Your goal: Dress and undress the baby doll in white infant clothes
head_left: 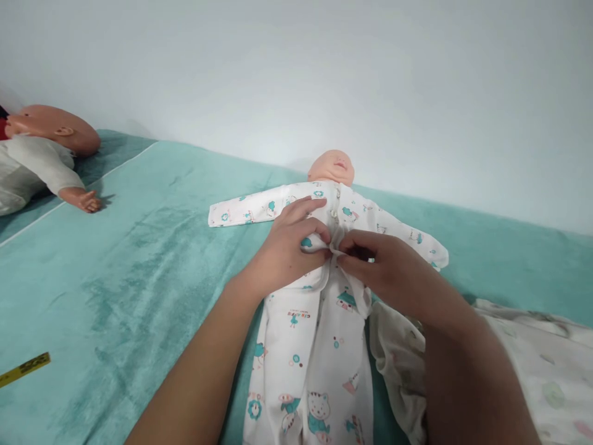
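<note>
A baby doll [332, 165] lies on its back, dressed in a white printed baby jacket [259, 209] and matching baby trousers [287, 364]. Both sleeves are stretched out to the sides. At the middle of the chest, my left hand [296, 241] pinches one front edge of the jacket between thumb and forefinger, its other fingers resting on the cloth. My right hand [380, 256] pinches the opposite edge right beside it. A button or snap shows above the fingertips on the front opening; the fastening between the fingers is hidden.
A teal plush cover [152, 266] spreads under everything, up against a pale wall [296, 74]. Another doll [46, 148] in white clothes lies at the far left. Printed white cloth [542, 371] is heaped at the right, partly behind my right arm. A yellow strip [25, 369] lies at the left edge.
</note>
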Motion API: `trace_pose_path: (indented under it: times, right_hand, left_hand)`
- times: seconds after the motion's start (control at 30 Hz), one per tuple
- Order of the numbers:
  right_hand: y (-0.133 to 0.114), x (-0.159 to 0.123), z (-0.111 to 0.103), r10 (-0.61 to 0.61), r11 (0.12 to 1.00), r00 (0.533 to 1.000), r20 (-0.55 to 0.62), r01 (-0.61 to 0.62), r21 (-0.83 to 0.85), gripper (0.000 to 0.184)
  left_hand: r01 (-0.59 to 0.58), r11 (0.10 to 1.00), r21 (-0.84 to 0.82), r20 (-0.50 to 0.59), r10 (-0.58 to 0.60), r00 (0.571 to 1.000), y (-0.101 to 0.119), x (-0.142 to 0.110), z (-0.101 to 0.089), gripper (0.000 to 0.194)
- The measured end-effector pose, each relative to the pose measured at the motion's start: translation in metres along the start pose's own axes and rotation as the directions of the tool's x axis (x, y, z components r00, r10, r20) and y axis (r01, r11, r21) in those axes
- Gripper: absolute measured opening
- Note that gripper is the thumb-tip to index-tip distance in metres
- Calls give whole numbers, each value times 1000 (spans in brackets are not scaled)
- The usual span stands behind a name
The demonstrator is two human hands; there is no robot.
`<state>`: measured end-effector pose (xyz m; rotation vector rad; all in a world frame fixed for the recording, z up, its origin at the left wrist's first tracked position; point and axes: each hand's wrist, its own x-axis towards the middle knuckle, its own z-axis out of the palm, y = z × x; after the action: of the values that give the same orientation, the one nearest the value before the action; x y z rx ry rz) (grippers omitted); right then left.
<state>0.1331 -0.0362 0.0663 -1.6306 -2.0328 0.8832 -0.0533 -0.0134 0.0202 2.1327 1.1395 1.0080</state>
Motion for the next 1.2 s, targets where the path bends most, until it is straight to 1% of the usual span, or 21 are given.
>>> trace_pose_path:
  times: [0.13,0.2,0.3,0.37,0.43,0.5,0.6,0.67,0.77,0.8,0.9,0.97,1.03,1.1,1.13,1.2]
  right_hand:
    - [4,4,5,64,995,996,-66,-59,80,16]
    - [4,5,8,50,995,993,-107,-41,90,15]
    - [3,8,12,-4,997,984,-175,17,71,13]
    - [4,10,14,-3,997,974,-228,21,76,13]
    - [7,13,15,47,993,952,-302,-12,117,13]
    - [11,15,15,130,978,931,-342,-64,199,15]
    - [16,18,15,215,934,929,-302,-104,343,18]
    - [17,18,16,234,894,930,-282,-93,438,21]
    - [17,18,18,257,822,929,-266,-66,565,23]
    - [16,18,18,259,801,929,-264,-54,597,22]
    - [14,18,18,262,746,928,-265,-21,666,21]
    - [13,19,19,284,689,918,-277,5,725,22]
    - [16,22,21,346,606,877,-333,63,793,20]
    - [23,26,26,432,548,805,-408,125,827,17]
    - [28,28,29,470,548,765,-440,138,825,18]
    - [40,31,35,522,590,700,-487,116,799,22]
  left_hand:
    - [8,1000,9,-26,-8,1000,2,1,3,13]
    - [6,1000,14,-35,-6,999,2,1,4,15]
    - [19,1000,24,-52,-18,998,3,2,6,18]
    - [27,999,28,-43,-25,999,4,2,7,17]
    - [24,999,29,-25,-24,999,5,1,7,18]
    - [24,999,23,-13,-23,1000,5,1,7,19]
    - [47,999,-5,-25,-47,999,6,1,5,17]
    - [68,998,-5,-47,-68,997,7,1,5,16]
    - [74,997,31,-74,-71,995,9,1,7,25]
    - [70,997,42,-79,-66,995,10,1,8,24]
    - [71,997,34,-101,-68,993,11,1,9,13]
    - [82,997,-12,-116,-83,990,11,1,8,12]
    - [105,990,-99,-160,-120,980,9,2,5,12]
    - [145,969,-202,-238,-192,952,7,2,1,9]
    - [180,954,-241,-276,-245,929,5,3,-2,7]
    - [276,921,-277,-330,-360,873,0,4,-9,4]
